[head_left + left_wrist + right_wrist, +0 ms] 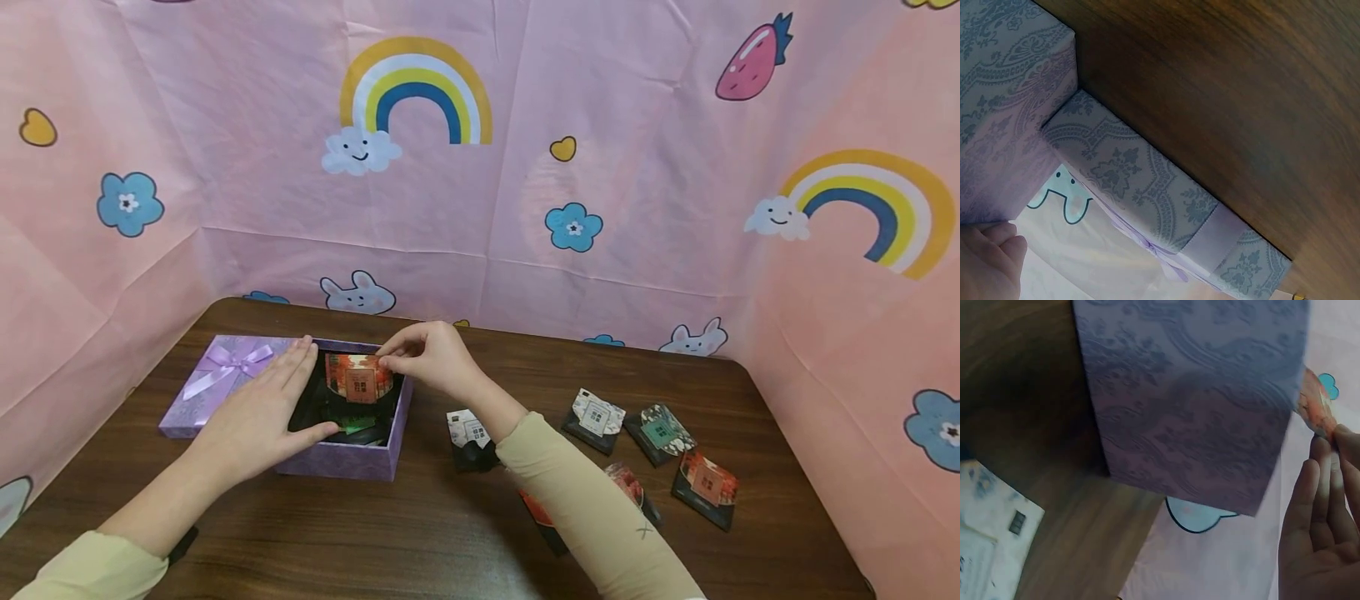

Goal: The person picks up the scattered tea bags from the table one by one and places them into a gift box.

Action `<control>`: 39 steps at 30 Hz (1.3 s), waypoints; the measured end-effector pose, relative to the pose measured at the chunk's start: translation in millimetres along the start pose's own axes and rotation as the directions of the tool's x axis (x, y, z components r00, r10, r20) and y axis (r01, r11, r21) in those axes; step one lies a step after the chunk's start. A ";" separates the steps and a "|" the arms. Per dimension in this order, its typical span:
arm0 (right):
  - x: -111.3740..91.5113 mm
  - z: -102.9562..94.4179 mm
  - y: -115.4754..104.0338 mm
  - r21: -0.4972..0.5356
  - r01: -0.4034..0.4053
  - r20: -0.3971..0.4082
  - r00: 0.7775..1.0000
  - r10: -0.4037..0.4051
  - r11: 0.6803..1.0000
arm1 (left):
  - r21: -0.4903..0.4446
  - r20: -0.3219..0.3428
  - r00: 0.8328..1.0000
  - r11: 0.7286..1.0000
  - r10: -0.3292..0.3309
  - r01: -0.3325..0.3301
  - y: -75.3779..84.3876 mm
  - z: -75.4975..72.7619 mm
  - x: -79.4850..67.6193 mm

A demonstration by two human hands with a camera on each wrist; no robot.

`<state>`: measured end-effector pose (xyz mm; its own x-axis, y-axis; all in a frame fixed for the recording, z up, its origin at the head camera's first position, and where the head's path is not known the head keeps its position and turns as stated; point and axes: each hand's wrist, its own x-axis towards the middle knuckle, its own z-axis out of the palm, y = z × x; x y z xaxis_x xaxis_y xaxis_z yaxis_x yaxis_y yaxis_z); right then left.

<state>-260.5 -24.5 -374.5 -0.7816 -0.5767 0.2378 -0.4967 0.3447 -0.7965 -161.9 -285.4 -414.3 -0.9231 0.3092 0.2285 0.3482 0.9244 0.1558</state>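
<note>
My right hand (438, 354) pinches the top right corner of an orange-and-black packet (360, 380) between thumb and fingers. The packet stands tilted within the opening of a purple patterned box (341, 462). In the right wrist view, the packet's edge (1317, 403) shows past the box wall (1191, 406). My left hand (255, 421) lies with straight fingers along the box's left side, its thumb at the front rim. Inside the box, below the held packet, a green-labelled packet (356, 424) is partly visible.
Left of the box leans its purple lid (202, 387) with a ribbon bow. On the brown table (360, 542) to the right lie several flat packets, among them a white-and-black one (595, 417), a green one (662, 433) and an orange one (707, 487). My right sleeve partly covers others.
</note>
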 end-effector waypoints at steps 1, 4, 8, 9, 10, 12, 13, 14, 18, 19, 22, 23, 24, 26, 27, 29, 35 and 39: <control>-0.7 1.9 1.1 -0.007 0.003 0.004 1.000 -0.002 1.000 | -0.002 0.004 1.000 1.000 -0.002 0.002 0.0 -0.1 0.1; -1.9 7.4 3.8 -0.029 0.018 0.020 1.000 -0.017 0.999 | 0.000 0.011 1.000 1.000 -0.003 0.003 0.0 -0.2 0.1; -2.0 13.1 4.8 -0.058 0.045 0.031 0.999 -0.043 0.997 | 0.004 0.012 1.000 1.000 0.000 0.000 0.1 0.3 0.1; -1.8 14.3 4.8 -0.064 0.051 0.032 0.998 -0.049 0.997 | 0.004 0.013 1.000 1.000 -0.001 0.001 0.1 0.2 0.1; -1.7 15.3 4.6 -0.067 0.056 0.033 0.998 -0.054 0.996 | 0.002 0.015 1.000 1.000 -0.003 0.003 0.2 0.0 0.0; -1.4 17.1 4.2 -0.081 0.067 0.033 0.997 -0.064 0.994 | 0.001 0.021 1.000 1.000 -0.009 0.009 0.3 -0.7 -0.1; -1.5 17.9 3.8 -0.087 0.069 0.035 0.997 -0.066 0.994 | 0.000 0.025 1.000 1.000 -0.013 0.013 0.3 -1.0 -0.2; -1.6 18.5 3.5 -0.100 0.070 0.037 0.997 -0.067 0.992 | 0.000 0.031 0.999 1.000 -0.018 0.018 0.4 -1.5 -0.2; -2.0 20.6 1.7 -0.167 0.079 0.053 0.996 -0.071 0.983 | 0.005 0.041 0.999 1.000 -0.028 0.028 0.4 -2.7 -0.2; -2.0 20.9 0.9 -0.196 0.088 0.060 0.995 -0.078 0.977 | 0.005 0.042 0.999 1.000 -0.028 0.028 0.4 -2.8 0.0; -1.1 21.6 -1.8 -0.296 0.122 0.088 0.991 -0.100 0.947 | 0.006 0.036 0.999 1.000 -0.025 0.025 0.6 -2.9 0.4; -0.7 21.6 -2.7 -0.335 0.133 0.100 0.989 -0.105 0.933 | 0.006 0.034 0.999 1.000 -0.024 0.024 0.6 -2.8 0.5; -0.5 21.8 -3.7 -0.371 0.145 0.114 0.987 -0.110 0.917 | 0.004 0.033 0.999 1.000 -0.024 0.024 0.8 -2.8 0.5; 0.1 21.8 -5.5 -0.433 0.170 0.143 0.983 -0.118 0.885 | 0.002 0.031 0.999 1.000 -0.024 0.024 1.0 -2.6 0.5; 0.2 22.0 -6.1 -0.455 0.180 0.157 0.980 -0.120 0.872 | 0.000 0.029 0.999 1.000 -0.025 0.025 1.1 -2.6 0.4; -0.1 21.8 -7.3 -0.487 0.198 0.181 0.976 -0.124 0.850 | -0.001 0.029 0.999 1.000 -0.027 0.027 1.3 -2.4 0.0; -0.8 21.5 -6.5 -0.526 0.234 0.211 0.967 -0.141 0.818 | 0.001 0.027 0.999 1.000 -0.021 0.021 0.9 -1.2 -1.0; -2.4 21.6 -5.8 -0.559 0.259 0.231 0.961 -0.152 0.788 | -0.004 0.025 0.999 1.000 -0.020 0.020 1.1 -0.6 -1.2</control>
<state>-247.6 -41.1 -382.4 -0.5886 -0.7777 0.2209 -0.8045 0.5364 -0.2551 -160.3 -284.8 -413.8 -0.9338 0.2958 0.2011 0.3298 0.9297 0.1642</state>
